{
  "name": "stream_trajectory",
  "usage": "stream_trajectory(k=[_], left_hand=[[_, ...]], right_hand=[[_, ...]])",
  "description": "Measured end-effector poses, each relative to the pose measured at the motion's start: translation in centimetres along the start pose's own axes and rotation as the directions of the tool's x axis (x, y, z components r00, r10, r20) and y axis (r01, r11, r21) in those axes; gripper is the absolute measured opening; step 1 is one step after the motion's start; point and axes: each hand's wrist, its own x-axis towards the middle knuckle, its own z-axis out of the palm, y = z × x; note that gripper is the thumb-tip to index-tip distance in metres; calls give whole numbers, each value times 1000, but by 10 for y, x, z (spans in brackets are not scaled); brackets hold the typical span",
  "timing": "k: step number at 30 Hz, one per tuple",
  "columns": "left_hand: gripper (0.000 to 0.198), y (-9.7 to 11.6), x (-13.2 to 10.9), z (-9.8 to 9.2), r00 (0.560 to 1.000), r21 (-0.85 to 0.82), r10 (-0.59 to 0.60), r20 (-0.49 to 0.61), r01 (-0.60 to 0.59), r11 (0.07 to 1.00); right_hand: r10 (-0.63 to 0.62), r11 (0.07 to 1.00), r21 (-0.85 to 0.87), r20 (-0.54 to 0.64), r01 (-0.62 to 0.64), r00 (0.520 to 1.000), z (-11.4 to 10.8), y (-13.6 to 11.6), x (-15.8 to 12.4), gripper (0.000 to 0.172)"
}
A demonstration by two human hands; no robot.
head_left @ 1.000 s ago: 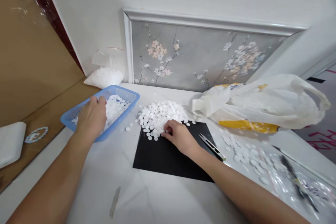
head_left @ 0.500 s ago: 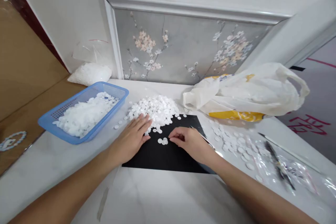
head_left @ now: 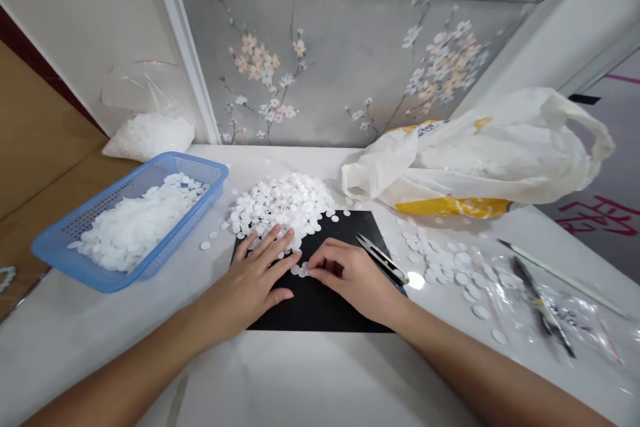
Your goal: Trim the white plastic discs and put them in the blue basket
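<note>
A heap of small white round discs (head_left: 283, 203) spills onto a black mat (head_left: 320, 310). My left hand (head_left: 250, 287) is open, palm down with its fingers spread, fingertips at the heap's front edge and thumb over the mat. Across from it, my right hand (head_left: 353, 273) is closed in a pinch, thumb and forefinger at a few loose discs (head_left: 299, 270). One disc seems to sit at those fingertips, partly hidden by them. Metal tweezers (head_left: 383, 260) lie on the mat's right side, just beyond my right hand.
A blue plastic basket (head_left: 213, 197) of discs stands left, a bag of white material (head_left: 150, 135) behind it. A white plastic bag (head_left: 480, 167) lies back right. Scattered discs (head_left: 440, 260), clear bags (head_left: 580, 320), a black pen-like tool (head_left: 537, 297) and a pale thin stick (head_left: 565, 280) lie right.
My left hand has drawn back from the heap and spread its fingers. My right hand has come closer to it, reaching the loose discs. The camera's view has shifted, and the tweezers show more fully.
</note>
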Motion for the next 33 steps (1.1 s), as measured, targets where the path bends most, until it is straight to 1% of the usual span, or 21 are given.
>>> stream_trajectory(k=[1, 2, 4, 6, 8, 10, 12, 14, 16, 18, 21, 23, 25, 29, 32, 33], left_hand=[[43, 1, 0, -1, 1000, 3, -15, -26, 15, 1000], [39, 3, 0, -2, 998, -8, -33, -49, 32, 999], [32, 5, 1, -6, 994, -70, -72, -79, 67, 995], [27, 8, 2, -9, 987, -178, -127, -97, 108, 978], [22, 13, 3, -11, 975, -323, -198, -97, 157, 933], [17, 19, 4, -13, 958, -490, -280, -64, 214, 845], [11, 23, 5, -14, 934, -635, -357, -10, 270, 724], [11, 26, 5, -15, 909, -725, -415, 38, 311, 615], [13, 26, 5, -15, 897, -770, -438, 58, 319, 552], [15, 25, 5, -15, 896, -799, -436, 78, 318, 510], [19, 23, 5, -15, 893, -833, -426, 144, 341, 434], [21, 23, 5, -15, 889, -848, -415, 196, 365, 383], [24, 23, 6, -16, 890, -862, -399, 219, 369, 349], [29, 24, 6, -18, 900, -880, -363, 241, 360, 309], [32, 24, 6, -20, 897, -879, -341, 280, 383, 285], [33, 24, 6, -20, 896, -875, -340, 285, 388, 290]], right_hand=[[68, 991, 113, 14, -69, 998, 0, -1, -1, 7], [134, 961, 239, 39, -139, 990, 0, -3, -1, 11], [224, 847, 470, 107, -248, 969, 1, -6, -3, 20], [258, 729, 615, 160, -300, 953, 3, -9, -6, 25], [268, 645, 690, 199, -329, 943, 8, -13, -9, 28], [262, 594, 728, 228, -343, 938, 15, -18, -12, 29], [250, 547, 764, 242, -343, 937, 21, -22, -15, 30], [248, 494, 795, 259, -352, 933, 25, -26, -17, 31], [253, 447, 815, 281, -369, 926, 27, -28, -18, 32], [254, 411, 827, 299, -383, 920, 28, -29, -19, 32], [255, 361, 845, 318, -395, 913, 27, -30, -20, 30], [250, 336, 853, 328, -399, 911, 27, -30, -20, 29], [251, 320, 855, 338, -407, 907, 26, -31, -20, 28], [265, 316, 843, 362, -436, 894, 26, -33, -20, 30], [264, 335, 835, 361, -436, 894, 28, -33, -20, 33], [259, 343, 835, 356, -430, 898, 29, -33, -21, 33]])
